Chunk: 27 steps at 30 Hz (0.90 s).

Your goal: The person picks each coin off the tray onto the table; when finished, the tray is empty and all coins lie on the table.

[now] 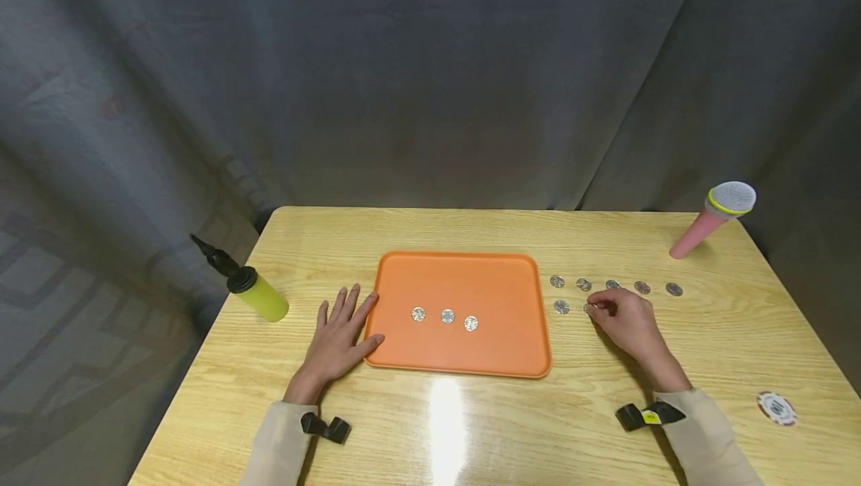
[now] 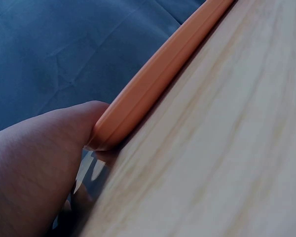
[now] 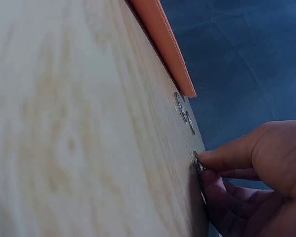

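Over the table right of the orange tray (image 1: 457, 351), my right hand (image 1: 625, 321) pinches a silver coin (image 3: 196, 160) between thumb and fingertips, low at the tabletop. Just left of it lies another coin (image 1: 561, 307), and behind is a row of several coins (image 1: 557, 282), one partly covered by the hand. Three coins (image 1: 447, 316) lie spaced out on the tray. My left hand (image 1: 336, 340) rests spread at the tray's left side, its thumb touching the rim (image 2: 138, 89); in the left wrist view only part of that hand shows.
A yellow cylinder with a black cap and nozzle (image 1: 262, 295) stands at the table's left edge. A pink toy microphone (image 1: 699, 233) stands at the back right. Near the right edge lies a poker chip (image 1: 776, 408). Grey curtain (image 1: 430, 82) hangs behind the table.
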Tool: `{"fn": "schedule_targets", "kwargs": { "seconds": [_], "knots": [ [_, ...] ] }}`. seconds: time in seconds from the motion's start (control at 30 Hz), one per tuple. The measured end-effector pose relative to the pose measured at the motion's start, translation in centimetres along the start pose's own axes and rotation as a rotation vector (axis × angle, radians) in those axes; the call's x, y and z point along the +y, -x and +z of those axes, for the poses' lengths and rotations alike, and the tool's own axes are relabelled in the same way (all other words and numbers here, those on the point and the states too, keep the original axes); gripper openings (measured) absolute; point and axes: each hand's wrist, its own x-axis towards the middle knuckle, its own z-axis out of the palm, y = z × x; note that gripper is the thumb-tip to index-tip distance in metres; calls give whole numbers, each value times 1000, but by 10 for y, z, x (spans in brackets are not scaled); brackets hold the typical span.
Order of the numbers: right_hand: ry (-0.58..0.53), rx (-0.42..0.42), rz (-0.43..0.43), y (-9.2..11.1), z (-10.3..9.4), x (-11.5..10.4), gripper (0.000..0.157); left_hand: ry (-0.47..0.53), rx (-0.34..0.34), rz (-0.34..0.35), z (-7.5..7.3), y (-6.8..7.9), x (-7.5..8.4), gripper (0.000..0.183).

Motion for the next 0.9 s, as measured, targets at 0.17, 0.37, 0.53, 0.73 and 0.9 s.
{"fn": "schedule_targets", "kwargs": {
  "seconds": [0.17,0.37,0.53,0.73,0.9],
  "knots": [
    [-14,0,-14,-1,-5,-1,9,0,-3,-3,0,0,-1,76],
    [-35,1,-23,-2,-14,-5,9,-4,5,3,0,0,0,76],
    [-93,-5,-36,-4,-15,-14,12,-11,22,15,2,0,-1,75],
    [-160,-43,-49,-9,-11,-27,14,-5,26,15,2,0,-1,74],
    [-167,-82,-57,-12,-6,-41,15,-5,13,7,1,0,0,75]
  ]
}}
